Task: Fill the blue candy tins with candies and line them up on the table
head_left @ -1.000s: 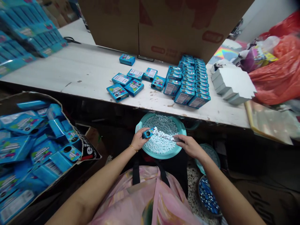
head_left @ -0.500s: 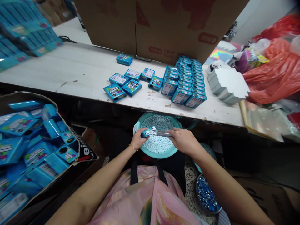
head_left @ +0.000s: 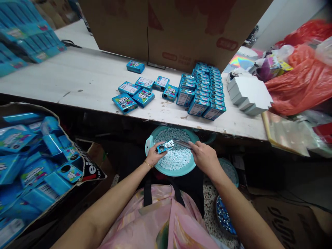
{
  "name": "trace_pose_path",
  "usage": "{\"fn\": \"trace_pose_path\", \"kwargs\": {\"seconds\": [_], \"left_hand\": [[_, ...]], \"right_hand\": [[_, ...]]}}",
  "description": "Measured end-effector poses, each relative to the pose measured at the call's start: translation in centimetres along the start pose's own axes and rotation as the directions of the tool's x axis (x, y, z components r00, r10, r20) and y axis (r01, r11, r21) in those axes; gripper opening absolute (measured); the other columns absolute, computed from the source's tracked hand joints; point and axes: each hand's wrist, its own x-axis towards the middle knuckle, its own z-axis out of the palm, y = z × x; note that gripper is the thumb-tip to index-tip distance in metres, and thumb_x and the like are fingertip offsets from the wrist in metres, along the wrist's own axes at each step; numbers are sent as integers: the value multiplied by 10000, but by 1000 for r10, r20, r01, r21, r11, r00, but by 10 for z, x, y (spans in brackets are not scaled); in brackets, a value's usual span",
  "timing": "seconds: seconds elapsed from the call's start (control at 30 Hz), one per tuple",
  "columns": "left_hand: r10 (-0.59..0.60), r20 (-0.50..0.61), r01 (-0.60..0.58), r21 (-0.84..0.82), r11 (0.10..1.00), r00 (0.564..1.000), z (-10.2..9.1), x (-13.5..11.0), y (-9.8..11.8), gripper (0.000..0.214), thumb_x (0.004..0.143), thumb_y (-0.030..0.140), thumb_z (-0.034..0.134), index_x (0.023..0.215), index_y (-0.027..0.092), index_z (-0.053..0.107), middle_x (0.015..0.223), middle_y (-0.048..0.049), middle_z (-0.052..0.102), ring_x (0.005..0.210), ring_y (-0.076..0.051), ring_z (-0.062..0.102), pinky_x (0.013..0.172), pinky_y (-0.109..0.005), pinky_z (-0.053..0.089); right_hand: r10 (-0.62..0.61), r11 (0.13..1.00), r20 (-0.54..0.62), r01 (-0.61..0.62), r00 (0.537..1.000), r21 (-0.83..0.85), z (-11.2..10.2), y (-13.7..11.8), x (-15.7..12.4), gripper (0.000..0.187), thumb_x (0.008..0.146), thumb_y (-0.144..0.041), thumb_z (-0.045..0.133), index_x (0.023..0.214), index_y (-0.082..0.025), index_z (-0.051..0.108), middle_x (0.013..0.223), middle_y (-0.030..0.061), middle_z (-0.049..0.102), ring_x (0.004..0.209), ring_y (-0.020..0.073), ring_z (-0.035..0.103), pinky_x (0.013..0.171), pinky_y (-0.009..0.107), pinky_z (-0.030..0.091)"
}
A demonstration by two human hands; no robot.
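Note:
My left hand (head_left: 153,155) is closed around a small blue candy box (head_left: 162,148), tilted over the basin, with several white candies (head_left: 169,143) showing at its open end. In my right hand (head_left: 203,154) is a clear scoop (head_left: 183,143), its tip close to the box. Whether the scoop still holds candies I cannot tell. Below both hands, a turquoise basin (head_left: 178,172) is filled with small pale-blue and white candies (head_left: 176,159).
Upright blue boxes (head_left: 204,91) stand in rows on the white table (head_left: 90,93), beside loose ones (head_left: 124,103). A bag of blue boxes (head_left: 38,152) is at left. A large carton (head_left: 168,31) stands behind. White card pieces (head_left: 249,93) and red plastic bags (head_left: 298,83) lie right.
The scoop has drawn back slightly and tilted away from the box. The box in my left hand has turned, showing more of its opening and the candies on it.

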Motion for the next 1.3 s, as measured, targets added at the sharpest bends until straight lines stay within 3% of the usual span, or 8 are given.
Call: {"fn": "trace_pose_path", "kwargs": {"seconds": [0.17,0.53,0.67,0.8,0.93,1.1,1.2,1.3], "left_hand": [[-103,-112,101,-27,995,988,5,-1,-7,500,587,271,699,1042,119,559,882,-56,656,789,-182,621,758,-334,503],[-40,-17,39,-22,999,999,20,13,-7,423,585,162,660,1000,143,586,981,-61,645,900,-196,601,827,-348,466],[-51,3,50,124,991,999,23,12,-5,414,584,87,603,993,154,589,974,-48,642,909,-191,591,844,-348,456],[71,45,-82,363,928,996,12,10,1,448,595,26,513,1011,178,587,1061,-53,607,1020,-206,532,933,-386,385],[167,176,-234,497,836,970,-10,8,18,503,596,24,503,1070,186,556,1101,-60,588,1047,-223,503,942,-395,363],[179,166,-240,500,832,970,-43,17,58,430,650,103,533,1072,184,523,1040,-56,594,967,-201,534,868,-336,412],[167,143,-213,410,887,975,-58,38,88,387,689,194,562,1072,193,502,968,-32,598,878,-176,559,805,-305,434],[155,110,-176,226,958,982,-57,79,111,426,663,257,619,1056,156,488,913,-30,591,839,-168,563,784,-295,442]], "right_hand": [[-80,995,-55,77,995,-65,-2,-15,-5,414,872,-186,294,1266,-205,419,935,108,548,823,197,482,680,314,298],[-41,996,-78,35,996,-81,15,-17,-12,400,863,-184,335,1250,-206,430,908,89,543,792,179,470,666,301,292],[-37,996,-93,30,995,-82,20,-21,-14,395,856,-179,360,1242,-217,435,912,77,542,789,169,477,664,289,301],[54,996,-104,-60,993,-59,30,-7,-20,389,866,-193,345,1244,-217,431,914,72,549,806,164,493,681,275,311],[130,991,-58,-130,990,8,50,5,-27,358,870,-229,349,1211,-239,458,925,58,561,801,160,518,673,263,328],[160,973,6,-159,987,167,72,8,-28,347,864,-250,360,1191,-267,477,931,36,574,819,146,549,667,235,359],[182,949,-7,-174,983,262,79,11,-26,349,862,-244,358,1185,-265,489,950,37,580,856,142,555,699,222,375],[181,923,-23,-162,983,348,83,15,-26,357,859,-220,350,1182,-253,500,965,45,587,884,145,553,739,220,383]]}}
